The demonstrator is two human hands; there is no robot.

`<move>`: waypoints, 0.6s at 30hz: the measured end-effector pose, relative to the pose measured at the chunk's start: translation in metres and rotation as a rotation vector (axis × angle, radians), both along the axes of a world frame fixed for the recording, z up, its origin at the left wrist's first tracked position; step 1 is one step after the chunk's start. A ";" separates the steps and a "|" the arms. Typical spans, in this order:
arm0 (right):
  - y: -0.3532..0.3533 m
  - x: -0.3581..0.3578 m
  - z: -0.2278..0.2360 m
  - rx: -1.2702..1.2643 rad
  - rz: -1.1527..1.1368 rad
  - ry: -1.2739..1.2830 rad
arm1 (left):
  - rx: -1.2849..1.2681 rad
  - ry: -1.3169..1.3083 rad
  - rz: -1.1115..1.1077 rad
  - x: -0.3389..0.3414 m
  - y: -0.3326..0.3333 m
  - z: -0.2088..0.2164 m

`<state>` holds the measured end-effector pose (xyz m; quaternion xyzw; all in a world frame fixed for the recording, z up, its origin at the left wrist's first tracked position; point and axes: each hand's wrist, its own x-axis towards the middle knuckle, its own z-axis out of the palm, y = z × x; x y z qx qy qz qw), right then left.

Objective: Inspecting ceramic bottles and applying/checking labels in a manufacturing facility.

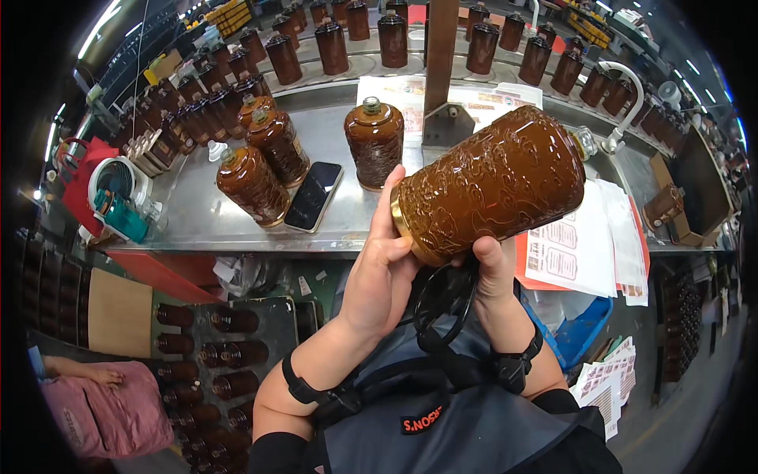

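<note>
A large brown glass bottle point(493, 186) with a raised swirling pattern lies tilted in front of me, its clear neck toward the upper right and its gold-banded base toward the left. My left hand point(377, 272) is closed around the base end. Under the body, my right hand point(499, 276) supports it with the thumb against the near side; its other fingers are largely hidden behind the bottle. A similar bottle point(374, 142) stands upright on the metal table just beyond my left hand. Black cable loops point(446, 304) hang below the held bottle.
Several more brown bottles point(253, 189) stand at left beside a phone point(314, 196). Printed sheets point(580, 245) overhang the table's right front edge. A brown post point(440, 59) rises at the back, before a curved conveyor of bottles. Another person's hand point(106, 375) shows at lower left.
</note>
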<state>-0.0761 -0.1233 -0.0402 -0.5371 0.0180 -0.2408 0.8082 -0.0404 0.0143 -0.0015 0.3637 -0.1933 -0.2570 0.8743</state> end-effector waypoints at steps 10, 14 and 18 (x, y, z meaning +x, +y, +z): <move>-0.002 0.001 -0.002 0.069 0.057 -0.052 | 0.019 0.046 0.052 0.006 -0.001 0.006; -0.003 0.002 -0.002 0.039 0.046 -0.085 | 0.000 0.017 0.052 0.002 -0.003 0.007; -0.005 0.002 0.000 0.077 0.084 -0.037 | -0.022 0.007 0.053 0.000 -0.003 0.008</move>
